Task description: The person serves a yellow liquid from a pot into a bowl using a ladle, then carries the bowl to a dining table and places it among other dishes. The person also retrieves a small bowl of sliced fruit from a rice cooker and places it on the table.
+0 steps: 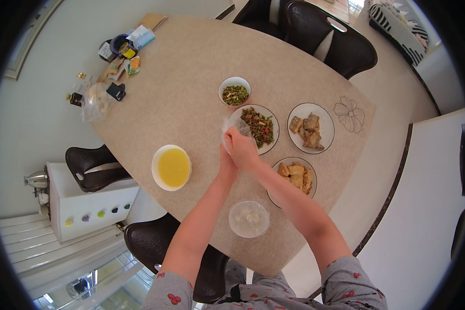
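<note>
My right hand (243,150) is closed on a piece of clear plastic film (226,127) at the left side of a white plate (277,135). Pressed beside it, my left hand (228,164) is closed near the film's lower edge; its fingertips are partly hidden behind the right hand. Chopped green and brown vegetables with red bits (258,126) lie on that plate, and the film reaches over its left part. Just behind stands a white bowl (234,79) of chopped greens. My right forearm passes over part of a plate (314,173) with golden-brown pieces.
A plate (294,145) of browned chunks sits right. Left is a white bowl (155,168) of yellow liquid. Near my body stands a film-covered or translucent bowl (249,219). Packets, jars and a plastic bag (95,101) crowd the far left edge. Dark chairs (341,46) surround the table.
</note>
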Motion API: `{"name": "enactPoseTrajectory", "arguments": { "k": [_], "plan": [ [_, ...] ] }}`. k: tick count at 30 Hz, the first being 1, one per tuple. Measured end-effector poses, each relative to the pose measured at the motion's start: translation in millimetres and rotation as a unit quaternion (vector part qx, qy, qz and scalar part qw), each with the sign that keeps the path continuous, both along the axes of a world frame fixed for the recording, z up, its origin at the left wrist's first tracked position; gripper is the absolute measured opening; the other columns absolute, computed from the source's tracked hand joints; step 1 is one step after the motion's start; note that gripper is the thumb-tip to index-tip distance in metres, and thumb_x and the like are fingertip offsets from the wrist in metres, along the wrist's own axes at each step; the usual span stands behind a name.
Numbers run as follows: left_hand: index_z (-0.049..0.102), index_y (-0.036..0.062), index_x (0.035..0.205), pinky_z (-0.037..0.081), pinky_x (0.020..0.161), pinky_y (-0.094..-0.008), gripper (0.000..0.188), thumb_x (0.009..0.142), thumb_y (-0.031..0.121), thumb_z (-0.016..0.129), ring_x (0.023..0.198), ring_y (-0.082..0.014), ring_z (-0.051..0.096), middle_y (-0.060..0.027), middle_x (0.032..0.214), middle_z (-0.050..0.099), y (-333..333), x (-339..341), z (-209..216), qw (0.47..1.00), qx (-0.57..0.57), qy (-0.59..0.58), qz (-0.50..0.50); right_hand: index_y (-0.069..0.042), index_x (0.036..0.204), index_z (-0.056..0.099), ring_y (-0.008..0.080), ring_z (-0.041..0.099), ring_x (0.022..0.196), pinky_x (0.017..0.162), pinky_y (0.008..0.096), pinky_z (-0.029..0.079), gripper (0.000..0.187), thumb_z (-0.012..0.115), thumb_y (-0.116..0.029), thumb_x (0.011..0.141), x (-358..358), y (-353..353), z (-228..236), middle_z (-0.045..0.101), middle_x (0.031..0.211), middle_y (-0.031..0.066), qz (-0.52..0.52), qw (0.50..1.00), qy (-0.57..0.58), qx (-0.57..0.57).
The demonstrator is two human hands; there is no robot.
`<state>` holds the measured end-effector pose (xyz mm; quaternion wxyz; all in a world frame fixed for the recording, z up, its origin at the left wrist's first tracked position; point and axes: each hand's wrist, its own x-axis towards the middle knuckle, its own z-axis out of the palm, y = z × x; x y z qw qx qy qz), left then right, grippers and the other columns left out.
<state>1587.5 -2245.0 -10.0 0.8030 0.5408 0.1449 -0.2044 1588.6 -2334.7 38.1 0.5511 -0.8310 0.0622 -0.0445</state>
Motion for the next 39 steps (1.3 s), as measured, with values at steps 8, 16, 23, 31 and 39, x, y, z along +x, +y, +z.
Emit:
{"name": "enactPoseTrajectory", "arguments": {
  "k": [8,16,23,31,39],
  "plan": [
    [0.047,0.0088,0.129,0.050,0.090,-0.0407,0.040,0.101,0.037,0.040,0.110,-0.0221,0.058,-0.0083,0.121,0.057,4,-3,-21,0.991,-0.111,0.073,0.000,-0.009,0.095,0.052,0.0371,0.065,0.066,0.059,0.0479,0.047,0.014,0.047,-0.021,0.096,-25,4,20,0.066,0.072,0.0155,0.003,0.983,0.044,-0.178],
    [0.053,0.0095,0.130,0.050,0.094,-0.0396,0.036,0.099,0.026,0.048,0.106,-0.0243,0.060,-0.0114,0.116,0.063,18,-13,17,0.944,-0.238,0.218,-0.073,-0.009,0.093,0.057,0.0334,0.066,0.081,0.069,0.0456,0.049,0.011,0.049,-0.016,0.089,-64,3,-17,0.068,0.082,0.0120,0.068,0.970,0.046,-0.227],
    [0.052,0.0098,0.128,0.055,0.084,-0.0407,0.039,0.090,0.000,0.049,0.101,-0.0241,0.060,-0.0091,0.118,0.058,28,-7,12,0.974,-0.100,0.194,0.056,-0.011,0.096,0.062,0.0335,0.065,0.083,0.076,0.0435,0.050,0.013,0.055,-0.018,0.088,-90,-40,37,0.069,0.085,0.0106,0.057,0.951,0.071,-0.297],
    [0.052,0.0112,0.117,0.057,0.082,-0.0451,0.032,0.090,-0.003,0.043,0.096,-0.0262,0.057,-0.0050,0.112,0.054,39,-8,44,0.968,-0.069,0.182,0.157,-0.006,0.108,0.057,0.0328,0.064,0.081,0.071,0.0438,0.050,0.022,0.053,-0.021,0.093,-189,-151,4,0.066,0.088,0.0150,-0.207,0.912,0.110,-0.337],
    [0.051,0.0102,0.111,0.057,0.079,-0.0451,0.030,0.087,-0.005,0.041,0.092,-0.0230,0.057,-0.0037,0.107,0.054,39,-18,56,0.954,-0.109,0.215,0.180,-0.003,0.117,0.048,0.0261,0.062,0.055,0.053,0.0385,0.050,0.024,0.039,-0.018,0.099,-233,-162,-69,0.063,0.078,0.0184,-0.179,0.948,0.219,-0.145]
  ]
}}
